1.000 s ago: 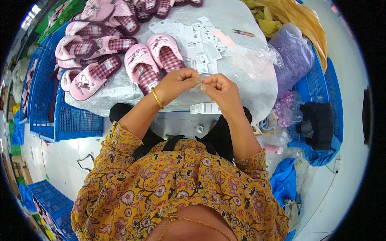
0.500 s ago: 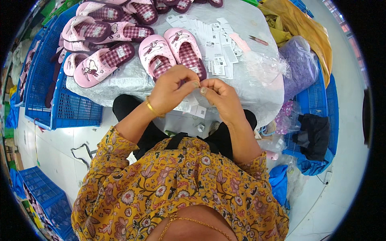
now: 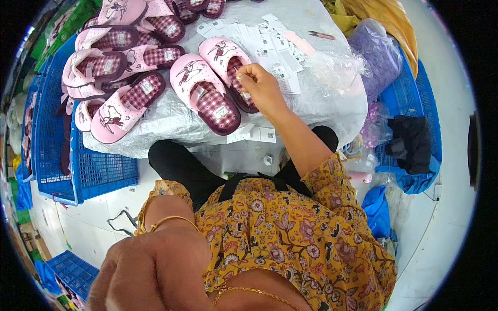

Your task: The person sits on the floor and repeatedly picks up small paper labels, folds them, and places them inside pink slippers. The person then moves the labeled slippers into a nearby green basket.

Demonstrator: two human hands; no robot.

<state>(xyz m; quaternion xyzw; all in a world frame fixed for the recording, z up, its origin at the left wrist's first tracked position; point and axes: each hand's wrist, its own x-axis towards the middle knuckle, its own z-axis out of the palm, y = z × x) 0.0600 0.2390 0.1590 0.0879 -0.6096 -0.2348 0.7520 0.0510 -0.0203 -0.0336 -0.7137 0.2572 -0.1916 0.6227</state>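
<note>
- Head view: the pink left slipper (image 3: 205,96) and its mate, the right slipper (image 3: 224,54), lie side by side on the plastic-covered table (image 3: 332,122), toes pointing away from us.
- Our right hand (image 3: 261,89) is over the right slipper's checked insole, thumb and forefinger pinched together; something thin may show at the tips — too small for us to tell.
- Our left hand (image 3: 145,269) is close to the camera, well apart from the slippers, with its fingers bent downward; the fingertips are hidden, so we cannot tell whether it holds anything.
- We judge each slipper light and soft: the padded upper should dent under a squeeze, while the sole looks firmer and probably flexes.
- Nothing about them looks fragile to us, and the cloth should grip well — though the slick plastic beneath could let one slide.
- To lift, we would take the left slipper by its uncovered heel, or hook fingers into the opening with the thumb on top.
</note>
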